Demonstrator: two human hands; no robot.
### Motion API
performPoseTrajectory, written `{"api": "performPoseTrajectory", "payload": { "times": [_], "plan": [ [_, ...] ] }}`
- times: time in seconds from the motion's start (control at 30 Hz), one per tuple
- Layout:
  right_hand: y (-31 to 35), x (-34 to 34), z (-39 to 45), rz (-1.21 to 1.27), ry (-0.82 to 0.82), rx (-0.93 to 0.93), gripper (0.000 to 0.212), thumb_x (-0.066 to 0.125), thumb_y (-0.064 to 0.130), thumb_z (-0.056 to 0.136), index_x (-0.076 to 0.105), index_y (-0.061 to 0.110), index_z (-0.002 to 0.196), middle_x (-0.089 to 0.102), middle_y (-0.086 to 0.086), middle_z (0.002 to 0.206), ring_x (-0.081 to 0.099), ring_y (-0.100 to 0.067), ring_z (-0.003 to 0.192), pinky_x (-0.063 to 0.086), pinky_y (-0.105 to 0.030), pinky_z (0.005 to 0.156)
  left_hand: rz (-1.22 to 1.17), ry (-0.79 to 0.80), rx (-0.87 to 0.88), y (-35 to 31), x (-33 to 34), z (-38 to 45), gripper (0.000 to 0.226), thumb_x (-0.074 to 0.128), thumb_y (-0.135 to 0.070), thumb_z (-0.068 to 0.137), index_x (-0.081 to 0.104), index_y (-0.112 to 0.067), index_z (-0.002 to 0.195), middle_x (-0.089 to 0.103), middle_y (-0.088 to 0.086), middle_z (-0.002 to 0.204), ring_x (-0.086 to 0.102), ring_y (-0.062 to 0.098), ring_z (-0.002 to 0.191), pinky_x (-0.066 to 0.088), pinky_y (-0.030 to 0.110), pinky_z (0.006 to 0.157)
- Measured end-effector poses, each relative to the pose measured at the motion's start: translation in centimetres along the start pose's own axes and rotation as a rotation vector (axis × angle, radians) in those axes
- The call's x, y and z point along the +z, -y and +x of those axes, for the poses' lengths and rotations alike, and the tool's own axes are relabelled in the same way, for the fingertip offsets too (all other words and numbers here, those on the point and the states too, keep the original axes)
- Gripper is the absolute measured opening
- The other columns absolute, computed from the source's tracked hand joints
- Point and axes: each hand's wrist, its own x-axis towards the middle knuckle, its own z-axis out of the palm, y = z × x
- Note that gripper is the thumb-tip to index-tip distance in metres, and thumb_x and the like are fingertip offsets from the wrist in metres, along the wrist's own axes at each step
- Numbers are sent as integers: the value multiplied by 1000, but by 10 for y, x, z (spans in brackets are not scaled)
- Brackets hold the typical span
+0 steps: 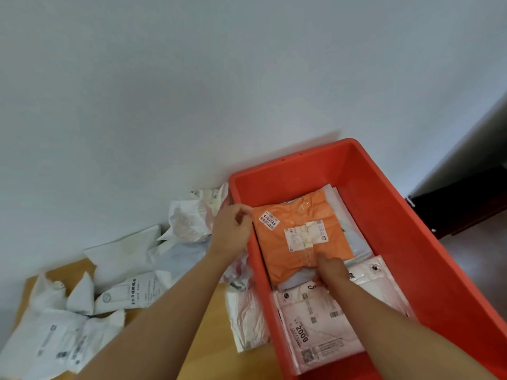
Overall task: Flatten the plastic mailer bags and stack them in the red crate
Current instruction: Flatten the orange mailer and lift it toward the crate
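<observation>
A light wooden tabletop point(211, 322) stands against a plain pale wall point(192, 78); at the far right a dark doorway or piece of furniture shows, too dim to tell which. On the left part of the tabletop, up to its back edge at the wall, lies a loose heap of crumpled white plastic mailer bags point(129, 272) with printed labels, overlapping one another, with bare wood showing only in patches between them. The left hand point(233, 229) is at the left rim of the red rectangular plastic crate point(406, 242), fingers curled and pinching the left corner of the orange plastic mailer bag point(299, 237). That orange bag lies flat in the crate's middle on top of pale bags, its long axis running along the crate's length, away from the person toward the wall, white labels facing up. The right hand point(330, 267) presses down on the bag's near edge; whether its fingers are straight or curled cannot be told. Nearer the person, a flat white mailer printed 2009 point(315, 327) lies in the crate. The crate's far end shows bare red floor
</observation>
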Motion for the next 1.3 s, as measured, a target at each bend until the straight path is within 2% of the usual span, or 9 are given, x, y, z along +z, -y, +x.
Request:
{"api": "performPoseTrajectory", "payload": {
  "times": [0.13,0.2,0.33,0.47,0.7,0.87,1.0,1.17,1.3],
  "plan": [
    [19,-4,-5,100,-64,-117,35,49,25,96,67,-1,84,69,-17,68,68,-33,64,58,-41,66,-23,-14,-12,16,-20,-15,17,56,-10,92,70,-19,91,68,-11,86,58,-7,72,43,16,79],
    [34,-6,-17,199,-61,-175,27,46,14,95,64,-4,88,67,-17,71,65,-30,61,54,-38,62,-47,-2,-17,28,-35,-27,18,55,-7,92,68,-20,91,67,-13,85,58,-8,75,41,10,72],
    [72,-9,-62,274,-135,-305,16,46,9,96,60,2,95,64,-16,80,61,-22,63,45,-29,55,-83,51,-94,72,-65,-52,18,56,-11,93,64,-27,92,65,-15,87,61,6,78,50,23,80],
    [111,7,-127,276,-189,-514,18,48,7,94,58,9,79,63,-12,77,58,-18,62,44,-29,58,-139,90,-144,115,-102,-77,14,56,-14,95,64,-25,97,64,-13,91,61,9,82,52,27,83],
    [134,109,-234,191,-174,-817,16,51,5,94,59,15,84,64,-5,74,58,-1,54,46,-21,60,-146,100,-322,190,-184,-120,18,50,-18,97,63,-18,110,59,-10,97,60,15,96,49,29,85],
    [100,198,-262,-1,-34,-877,22,55,5,93,60,22,80,67,-1,79,63,-20,76,48,-31,72,-105,61,-466,235,-225,-139,20,49,-20,98,60,-22,114,57,-10,101,53,4,85,42,18,70],
    [73,254,-270,-142,40,-842,18,56,8,94,60,19,80,66,3,79,60,-13,73,43,-26,64,-73,16,-540,257,-249,-145,19,49,-22,98,60,-19,113,58,-7,100,53,7,84,39,19,67],
    [47,304,-257,-545,156,-779,16,51,16,96,58,17,81,62,4,81,57,-15,75,40,-24,58,-26,284,-647,282,-262,-150,29,47,-29,98,61,-13,118,61,1,114,54,15,99,43,30,86],
    [26,331,-230,-1076,252,-677,45,32,39,96,67,15,112,51,-10,132,45,-31,125,42,-38,101,-38,481,-704,298,-248,-161,17,51,-30,98,58,-23,112,51,-8,108,48,9,97,37,24,82]
  ]
}}
